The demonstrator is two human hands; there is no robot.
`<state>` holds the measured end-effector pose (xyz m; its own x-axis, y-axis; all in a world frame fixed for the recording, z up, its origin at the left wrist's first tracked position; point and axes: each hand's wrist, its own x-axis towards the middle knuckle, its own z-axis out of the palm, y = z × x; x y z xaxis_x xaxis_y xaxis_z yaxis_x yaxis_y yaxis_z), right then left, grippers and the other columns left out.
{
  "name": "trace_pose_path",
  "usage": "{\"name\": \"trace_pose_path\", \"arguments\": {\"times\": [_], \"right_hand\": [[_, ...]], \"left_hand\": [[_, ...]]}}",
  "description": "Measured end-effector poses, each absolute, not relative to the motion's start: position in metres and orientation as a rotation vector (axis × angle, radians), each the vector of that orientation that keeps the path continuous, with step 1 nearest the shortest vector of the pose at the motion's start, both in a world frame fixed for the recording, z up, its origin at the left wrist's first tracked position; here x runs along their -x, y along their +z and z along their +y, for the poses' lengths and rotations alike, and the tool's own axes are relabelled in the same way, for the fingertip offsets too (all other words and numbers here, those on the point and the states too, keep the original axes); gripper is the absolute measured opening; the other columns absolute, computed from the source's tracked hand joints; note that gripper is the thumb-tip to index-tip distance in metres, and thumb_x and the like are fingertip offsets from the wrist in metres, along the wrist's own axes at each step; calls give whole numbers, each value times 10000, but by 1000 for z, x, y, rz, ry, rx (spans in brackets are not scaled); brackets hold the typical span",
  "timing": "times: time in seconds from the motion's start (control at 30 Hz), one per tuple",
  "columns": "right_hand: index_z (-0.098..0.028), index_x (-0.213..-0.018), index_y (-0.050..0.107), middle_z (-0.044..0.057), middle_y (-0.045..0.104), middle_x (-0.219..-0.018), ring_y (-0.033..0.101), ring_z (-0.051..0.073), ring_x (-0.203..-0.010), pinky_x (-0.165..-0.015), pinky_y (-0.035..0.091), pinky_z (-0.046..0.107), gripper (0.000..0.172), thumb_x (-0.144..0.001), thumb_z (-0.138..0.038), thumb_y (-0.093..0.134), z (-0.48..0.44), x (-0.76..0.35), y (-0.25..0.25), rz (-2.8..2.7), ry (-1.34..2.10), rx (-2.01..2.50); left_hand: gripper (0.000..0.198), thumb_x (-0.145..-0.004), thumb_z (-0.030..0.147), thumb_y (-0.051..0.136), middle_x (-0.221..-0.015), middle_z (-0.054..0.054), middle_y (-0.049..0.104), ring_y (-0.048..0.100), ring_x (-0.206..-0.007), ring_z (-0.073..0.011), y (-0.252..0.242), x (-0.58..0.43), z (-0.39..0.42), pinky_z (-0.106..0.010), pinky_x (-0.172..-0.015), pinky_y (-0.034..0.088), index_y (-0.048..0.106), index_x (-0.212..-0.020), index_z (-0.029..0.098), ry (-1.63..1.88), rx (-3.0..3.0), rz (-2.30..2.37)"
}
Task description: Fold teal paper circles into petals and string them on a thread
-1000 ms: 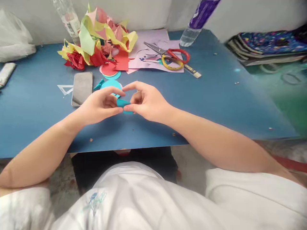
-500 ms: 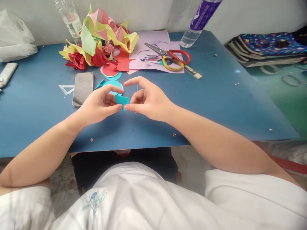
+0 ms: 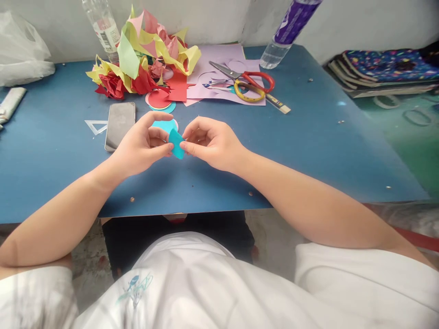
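A small teal paper piece (image 3: 176, 143) is held just above the blue table (image 3: 308, 151), in front of the body, pinched from both sides. The left hand (image 3: 142, 146) is closed on its left edge, thumb and fingertips pressed together with the forefinger arched over the top, while the right hand (image 3: 209, 144) is closed on its right edge between thumb and forefinger, the remaining fingers curled in toward the palm. The piece is held edge to edge in this way so that it can be kept taut and turned toward the eyes; it appears to be folded, though the fold cannot be made out with certainty at this size. Directly behind the hands, a teal paper circle (image 3: 164, 124) is laid flat on the table, partly hidden by the fingers. A phone (image 3: 120, 125) is placed face up just left of the left hand, with a clear plastic set square (image 3: 96, 126) beside it. Farther back, a heap of crumpled coloured paper scraps (image 3: 144, 64) is pushed against the wall, out of the working area, and red and teal circles (image 3: 159, 99) are stacked at its near edge. Scissors (image 3: 247, 80) with red and yellow handles are left on pale lilac sheets (image 3: 219, 73), within reach of the right hand. Two clear bottles (image 3: 103, 27) are stood at the rear of the table.
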<state>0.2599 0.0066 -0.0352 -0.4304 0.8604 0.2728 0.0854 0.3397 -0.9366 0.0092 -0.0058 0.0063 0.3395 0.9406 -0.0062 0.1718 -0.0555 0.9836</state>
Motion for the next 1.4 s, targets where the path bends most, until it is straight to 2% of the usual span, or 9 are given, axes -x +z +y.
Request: {"name": "trace_pose_path", "arguments": {"times": [0.13, 0.3, 0.4, 0.57, 0.67, 0.8, 0.9, 1.13, 1.4], "right_hand": [[-265, -1031, 695, -5, 820, -875, 783, 217, -776, -713, 656, 379, 261, -920, -336, 920, 5, -258, -35, -1688, 1214, 855], [-281, -1042, 676, -24, 817, -851, 801, 228, -768, -748, 696, 408, 244, -951, -313, 900, 6, -257, -36, -1649, 1303, 825], [-277, -1009, 688, -23, 802, -876, 787, 216, -798, -793, 680, 400, 202, -930, -299, 872, 7, -257, -37, -1666, 1315, 789], [-262, -960, 728, -6, 797, -918, 773, 219, -875, -838, 660, 389, 165, -857, -264, 856, 8, -258, -33, -1671, 1323, 798], [-254, -965, 762, 16, 820, -928, 761, 225, -878, -850, 658, 400, 175, -888, -331, 899, 7, -259, -29, -1685, 1347, 831], [-246, -938, 760, 23, 800, -888, 722, 221, -841, -818, 653, 401, 394, -867, -536, 1017, 6, -259, -26, -1698, 1317, 876], [-257, -917, 706, 16, 776, -912, 705, 213, -847, -819, 664, 400, 454, -826, -522, 1063, 4, -258, -26, -1688, 1298, 894], [-276, -1083, 659, 6, 778, -1001, 757, 206, -940, -811, 662, 356, 426, -821, -317, 992, 4, -256, -30, -1640, 1410, 849], [-301, -1059, 728, -35, 770, -868, 771, 222, -858, -857, 679, 409, 314, -843, -283, 956, -2, -258, -24, -1684, 1357, 800]], "left_hand": [[670, -828, 270, 1083, -967, -12, 869, 878, -914, -246, 5, -11, -6, -402, -889, 722, 693, -1373, 241, 897, -1402, 1027], [738, -830, 269, 1098, -867, 2, 828, 866, -889, -267, 7, -10, -7, -361, -776, 647, 665, -1427, 231, 816, -1394, 1023], [628, -831, 270, 1082, -889, -14, 836, 839, -867, -241, 9, -11, -8, -363, -805, 640, 718, -1341, 232, 847, -1434, 1020], [357, -841, 405, 1067, -897, -45, 818, 848, -896, -280, 9, -12, -7, -453, -877, 689, 798, -1006, 239, 913, -1582, 1008], [215, -878, 384, 1007, -899, -47, 833, 841, -889, -279, 8, -11, -8, -465, -884, 698, 839, -927, 258, 921, -1680, 1048], [133, -986, 389, 864, -864, -41, 841, 805, -830, -256, 7, -10, -9, -433, -796, 660, 880, -926, 271, 929, -1831, 1089], [141, -994, 383, 882, -861, -34, 835, 769, -791, -236, 7, -9, -9, -421, -790, 646, 870, -911, 270, 907, -1950, 1072], [320, -943, 397, 942, -929, -25, 804, 786, -862, -272, 5, -1, -9, -414, -793, 621, 783, -1204, 302, 852, -1956, 1110], [314, -972, 322, 913, -847, -11, 741, 700, -791, -237, 6, 1, -5, -414, -730, 532, 776, -1255, 322, 817, -1956, 941]]}}
